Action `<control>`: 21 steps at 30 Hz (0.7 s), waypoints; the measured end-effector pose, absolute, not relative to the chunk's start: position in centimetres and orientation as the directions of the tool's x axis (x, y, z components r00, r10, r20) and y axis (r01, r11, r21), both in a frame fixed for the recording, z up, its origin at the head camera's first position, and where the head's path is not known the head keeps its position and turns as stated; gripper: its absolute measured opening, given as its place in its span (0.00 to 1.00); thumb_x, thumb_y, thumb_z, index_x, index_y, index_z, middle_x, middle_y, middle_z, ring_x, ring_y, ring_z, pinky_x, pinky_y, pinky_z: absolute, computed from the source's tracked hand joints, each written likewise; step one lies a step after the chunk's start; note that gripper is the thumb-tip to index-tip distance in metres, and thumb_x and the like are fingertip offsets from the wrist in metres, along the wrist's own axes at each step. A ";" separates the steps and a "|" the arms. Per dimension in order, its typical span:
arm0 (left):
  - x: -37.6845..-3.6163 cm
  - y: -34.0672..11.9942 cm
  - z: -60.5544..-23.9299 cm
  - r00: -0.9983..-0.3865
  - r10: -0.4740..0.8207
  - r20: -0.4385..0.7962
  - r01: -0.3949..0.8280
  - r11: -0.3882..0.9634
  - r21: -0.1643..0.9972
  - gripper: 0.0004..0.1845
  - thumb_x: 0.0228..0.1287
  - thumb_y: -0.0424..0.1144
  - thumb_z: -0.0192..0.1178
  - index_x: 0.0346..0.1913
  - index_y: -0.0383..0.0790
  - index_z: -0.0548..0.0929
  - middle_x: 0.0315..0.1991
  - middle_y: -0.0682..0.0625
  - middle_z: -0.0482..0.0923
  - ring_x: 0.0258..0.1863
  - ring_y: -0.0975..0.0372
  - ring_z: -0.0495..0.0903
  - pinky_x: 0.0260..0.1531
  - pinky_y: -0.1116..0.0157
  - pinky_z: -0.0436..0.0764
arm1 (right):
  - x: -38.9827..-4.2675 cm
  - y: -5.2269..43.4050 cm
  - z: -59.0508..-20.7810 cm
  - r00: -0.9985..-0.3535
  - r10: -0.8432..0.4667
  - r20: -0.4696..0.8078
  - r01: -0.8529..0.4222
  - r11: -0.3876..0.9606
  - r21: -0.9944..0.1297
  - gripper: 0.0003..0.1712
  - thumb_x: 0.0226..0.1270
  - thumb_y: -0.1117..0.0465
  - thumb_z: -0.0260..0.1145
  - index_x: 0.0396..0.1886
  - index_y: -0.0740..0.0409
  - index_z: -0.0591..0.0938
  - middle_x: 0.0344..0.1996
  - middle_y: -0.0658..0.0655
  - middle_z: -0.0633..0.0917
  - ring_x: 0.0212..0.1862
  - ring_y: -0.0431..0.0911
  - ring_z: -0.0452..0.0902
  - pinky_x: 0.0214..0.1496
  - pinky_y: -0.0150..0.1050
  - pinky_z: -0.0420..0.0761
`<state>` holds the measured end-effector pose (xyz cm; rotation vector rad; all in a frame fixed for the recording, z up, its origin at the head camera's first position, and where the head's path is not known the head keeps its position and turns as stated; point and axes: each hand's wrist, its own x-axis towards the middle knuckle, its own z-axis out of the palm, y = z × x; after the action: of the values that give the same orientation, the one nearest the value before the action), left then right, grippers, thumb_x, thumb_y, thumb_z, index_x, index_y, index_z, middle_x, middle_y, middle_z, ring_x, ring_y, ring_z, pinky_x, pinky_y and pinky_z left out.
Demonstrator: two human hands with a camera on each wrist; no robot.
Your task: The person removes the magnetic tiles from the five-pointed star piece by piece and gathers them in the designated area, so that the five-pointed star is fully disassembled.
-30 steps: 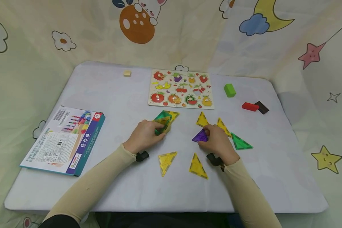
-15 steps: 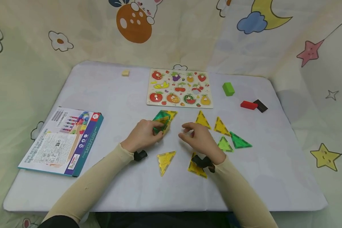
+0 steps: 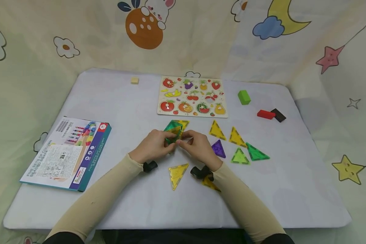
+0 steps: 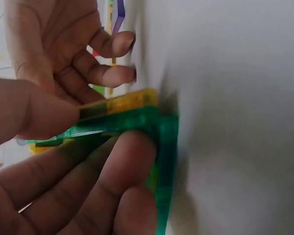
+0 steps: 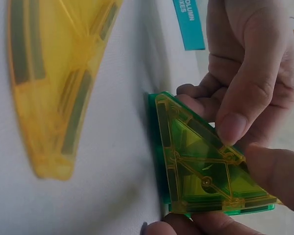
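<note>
In the head view my left hand (image 3: 152,145) pinches a small stack of green and yellow magnetic tiles (image 3: 174,128) between thumb and fingers. A yellow triangular tile (image 5: 201,169) lies over a green one in the right wrist view, their edges nearly matched. In the left wrist view another green tile (image 4: 167,171) stands at an angle to that pair. My right hand (image 3: 199,147) has come to the stack's near right corner, its thumb (image 5: 277,169) and fingers pinching the edge. To its right lie a purple triangle (image 3: 218,148) and a light green triangle (image 3: 240,157).
Yellow triangles (image 3: 217,130) and a dark green one (image 3: 257,151) lie right; another yellow triangle (image 3: 177,174) lies nearer. A fruit puzzle board (image 3: 192,96) is behind, a flat box (image 3: 67,152) left. Green (image 3: 244,97), red (image 3: 265,114) and black (image 3: 278,115) blocks sit far right.
My right hand has let go of the purple triangle and moved left to the stack, uncovering the light green triangle. The left hand has kept its hold in about the same place.
</note>
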<state>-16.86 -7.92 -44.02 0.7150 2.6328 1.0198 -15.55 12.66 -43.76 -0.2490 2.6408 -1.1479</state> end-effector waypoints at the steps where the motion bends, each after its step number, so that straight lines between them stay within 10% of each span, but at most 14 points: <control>1: -16.9 -8.0 -44.0 -0.852 0.522 -0.037 0.362 0.639 0.678 0.18 0.67 0.37 0.66 0.58 0.36 0.87 0.33 0.50 0.89 0.19 0.68 0.77 0.20 0.71 0.73 | -15.6 12.6 -43.8 -0.955 -0.251 -0.160 -0.053 0.673 -0.738 0.24 0.72 0.45 0.69 0.57 0.57 0.84 0.49 0.56 0.90 0.38 0.44 0.83 0.37 0.34 0.78; 21: -16.5 -7.0 -43.5 -0.897 0.442 0.010 0.360 0.717 0.598 0.17 0.57 0.37 0.68 0.51 0.38 0.90 0.35 0.48 0.89 0.21 0.63 0.73 0.23 0.70 0.70 | -15.9 11.7 -43.4 -0.955 -0.293 -0.051 -0.196 0.749 -0.633 0.19 0.72 0.48 0.70 0.46 0.60 0.85 0.34 0.57 0.88 0.26 0.42 0.75 0.28 0.31 0.72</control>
<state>-16.54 -7.01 -43.51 0.6541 2.7856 0.9274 -15.88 11.74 -43.43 -0.3936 2.7982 -0.9884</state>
